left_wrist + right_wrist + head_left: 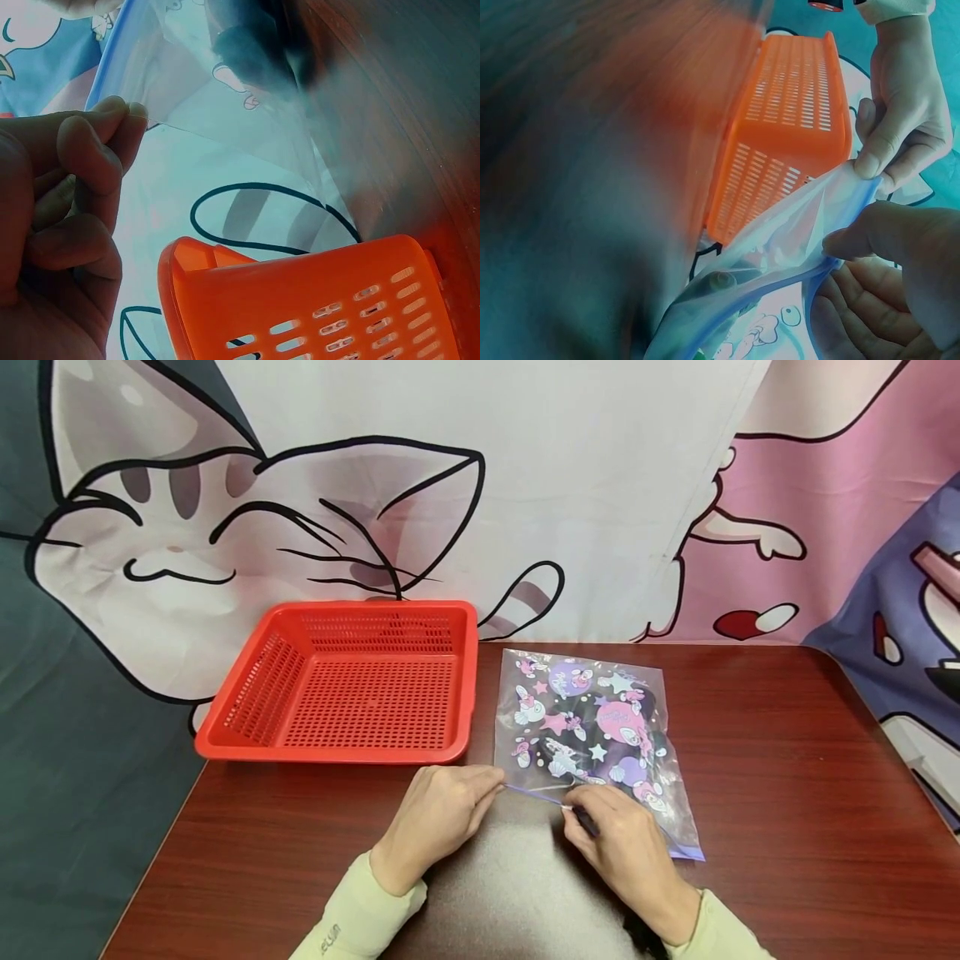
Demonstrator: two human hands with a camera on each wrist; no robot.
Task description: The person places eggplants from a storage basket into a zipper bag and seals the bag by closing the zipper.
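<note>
A clear zip bag (577, 735) with printed pink, purple and white sea creatures and stars lies on the table, a dark item showing through it. My left hand (446, 810) pinches the near left corner of the bag's mouth between thumb and forefinger. Along the same purple zip strip (536, 795), my right hand (622, 852) pinches the edge near its middle. In the right wrist view the bag's mouth gapes below my right hand (900, 277), and my left hand (907, 112) holds the corner above. The left wrist view shows the left fingertips (127, 116) on the film.
A red perforated plastic basket (360, 710) stands at the back left, beside the bag. The brown wood-grain table (787, 793) reaches out to the right. Behind it hangs a cloth printed with cartoon cats (600, 485).
</note>
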